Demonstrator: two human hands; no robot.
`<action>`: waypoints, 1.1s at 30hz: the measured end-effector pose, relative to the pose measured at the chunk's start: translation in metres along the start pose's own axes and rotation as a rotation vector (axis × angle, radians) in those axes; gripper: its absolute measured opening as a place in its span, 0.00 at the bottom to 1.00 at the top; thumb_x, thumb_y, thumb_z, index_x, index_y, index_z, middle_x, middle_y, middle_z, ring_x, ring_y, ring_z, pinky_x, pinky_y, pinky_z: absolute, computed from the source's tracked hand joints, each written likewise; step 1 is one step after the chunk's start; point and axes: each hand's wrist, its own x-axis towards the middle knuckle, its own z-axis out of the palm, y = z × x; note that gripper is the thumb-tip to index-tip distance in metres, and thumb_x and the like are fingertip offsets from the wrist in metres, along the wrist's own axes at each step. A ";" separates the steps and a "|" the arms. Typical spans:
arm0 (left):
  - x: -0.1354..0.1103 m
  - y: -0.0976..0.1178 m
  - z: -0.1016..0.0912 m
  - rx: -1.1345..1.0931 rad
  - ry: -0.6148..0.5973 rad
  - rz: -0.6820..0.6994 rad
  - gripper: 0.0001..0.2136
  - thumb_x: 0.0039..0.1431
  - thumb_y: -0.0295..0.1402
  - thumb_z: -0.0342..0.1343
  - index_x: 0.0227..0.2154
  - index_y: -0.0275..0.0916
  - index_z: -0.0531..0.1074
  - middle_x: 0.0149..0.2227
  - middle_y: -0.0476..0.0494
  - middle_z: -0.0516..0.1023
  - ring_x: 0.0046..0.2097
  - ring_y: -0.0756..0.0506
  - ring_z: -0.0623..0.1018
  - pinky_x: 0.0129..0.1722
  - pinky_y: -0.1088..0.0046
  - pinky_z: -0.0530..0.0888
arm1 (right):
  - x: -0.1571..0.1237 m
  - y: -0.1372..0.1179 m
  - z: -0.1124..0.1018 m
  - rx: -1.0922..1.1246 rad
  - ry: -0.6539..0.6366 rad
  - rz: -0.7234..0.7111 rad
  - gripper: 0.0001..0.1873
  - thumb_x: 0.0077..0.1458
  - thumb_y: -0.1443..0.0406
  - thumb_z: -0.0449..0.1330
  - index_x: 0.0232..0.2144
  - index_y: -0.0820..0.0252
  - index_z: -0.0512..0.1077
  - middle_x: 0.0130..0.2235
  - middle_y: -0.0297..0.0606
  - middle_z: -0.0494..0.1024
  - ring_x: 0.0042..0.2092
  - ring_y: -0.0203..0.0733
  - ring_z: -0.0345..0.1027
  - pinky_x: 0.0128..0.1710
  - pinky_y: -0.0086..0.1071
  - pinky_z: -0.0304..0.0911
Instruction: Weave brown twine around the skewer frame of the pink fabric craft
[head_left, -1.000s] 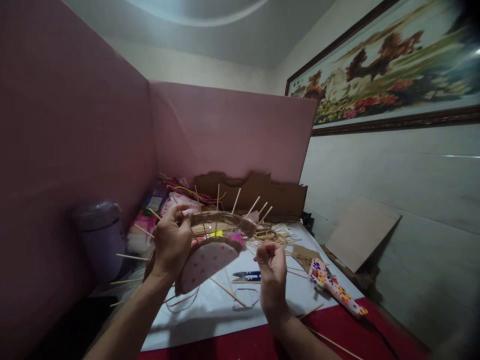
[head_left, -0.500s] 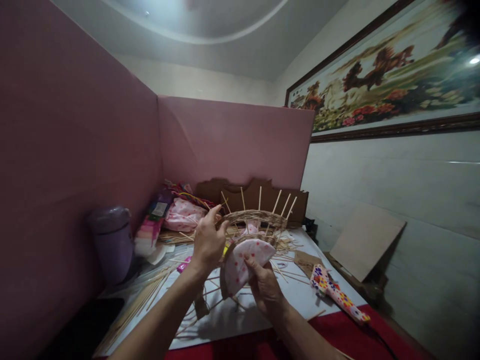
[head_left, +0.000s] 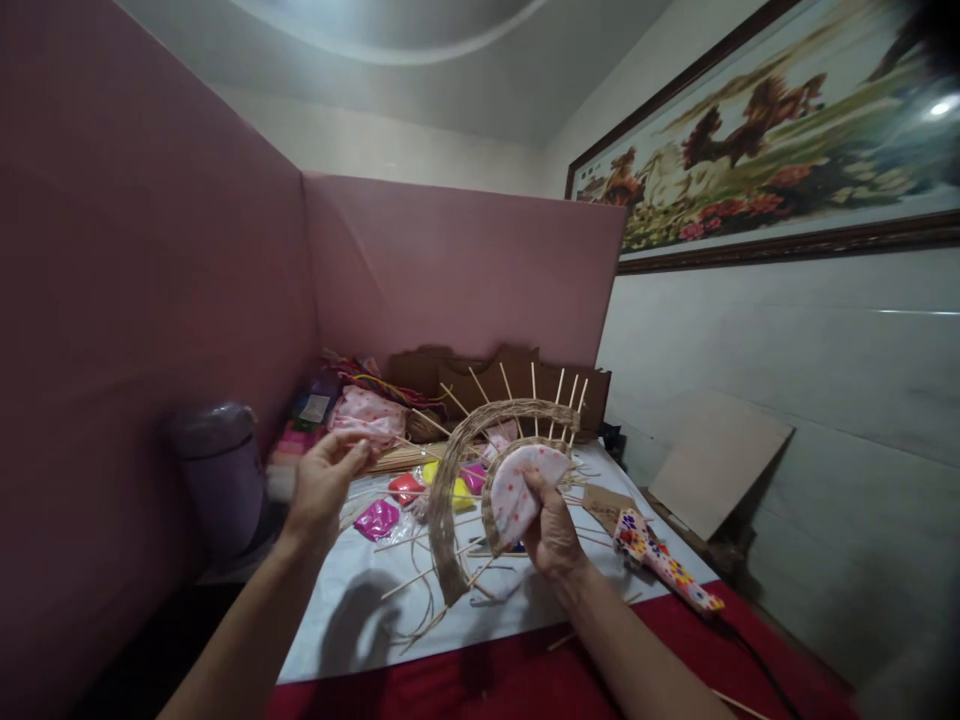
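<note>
A half-round woven fan frame [head_left: 448,470] stands raised above the table, its thin wooden sticks spreading out past a band of brown twine. At its centre is a half-disc of white cloth [head_left: 517,490] with pink dots. My right hand [head_left: 556,530] grips this centre, the thumb pressed on the cloth and the other fingers hidden behind. Left of the frame, my left hand [head_left: 319,490] is raised with thumb and forefinger pinched together. Whether a thin strand lies in that pinch is too small to make out.
Several bright packets, such as a magenta packet [head_left: 376,520], lie behind the frame. A flower-patterned glue gun [head_left: 664,565] with a cord rests at right. A purple lidded container [head_left: 221,485] stands left, near dotted pink cloth [head_left: 367,415]. Brown cardboard [head_left: 555,375] leans at the back.
My left hand has left the woven band and moved left, its fingers closing into a pinch. The frame has turned to show more of its face, still in my right hand.
</note>
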 end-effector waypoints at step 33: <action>-0.073 -0.062 0.029 0.756 -0.299 0.331 0.07 0.57 0.34 0.45 0.36 0.40 0.64 0.20 0.50 0.71 0.24 0.46 0.71 0.26 0.73 0.62 | 0.028 -0.020 -0.013 0.161 0.033 -0.222 0.16 0.37 0.65 0.68 0.32 0.56 0.70 0.29 0.25 0.78 0.27 0.32 0.72 0.26 0.26 0.70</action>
